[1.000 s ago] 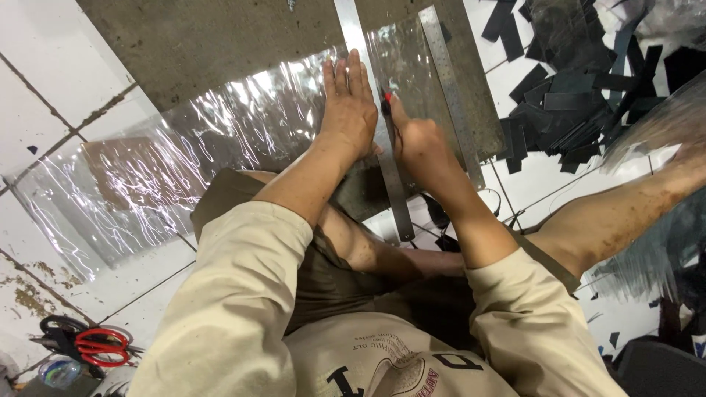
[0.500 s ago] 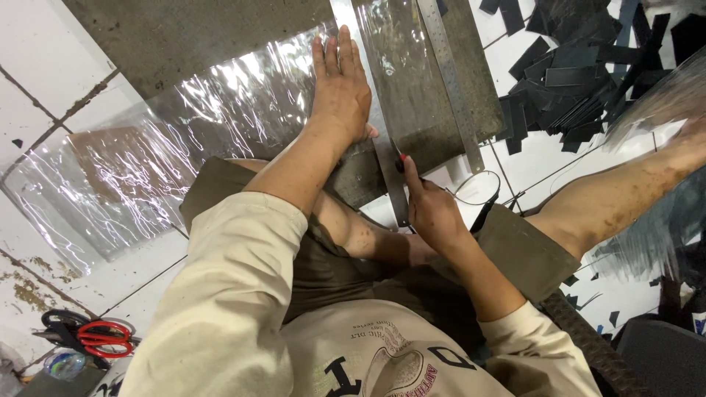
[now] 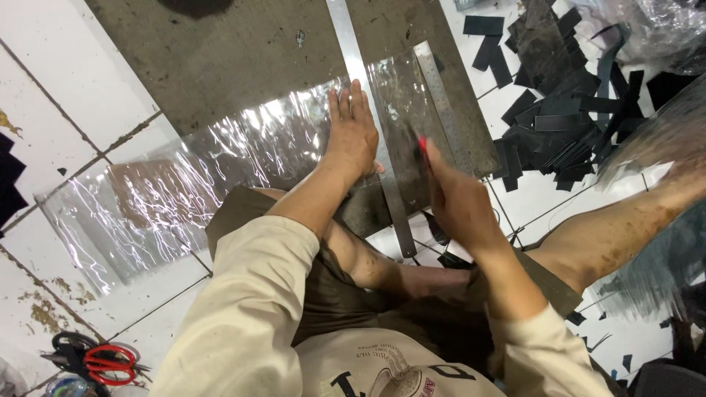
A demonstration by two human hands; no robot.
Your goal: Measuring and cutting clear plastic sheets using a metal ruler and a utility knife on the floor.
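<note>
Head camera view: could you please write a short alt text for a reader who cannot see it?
A seated person presses the left hand flat on a clear plastic sheet beside a long metal ruler, while the right hand holds a red-tipped tool at the sheet. Black cut strips lie on the tiled floor.

Cream long sleeves [image 3: 243,309], dark brown shorts [image 3: 331,294], printed cream shirt front [image 3: 382,371].
</note>
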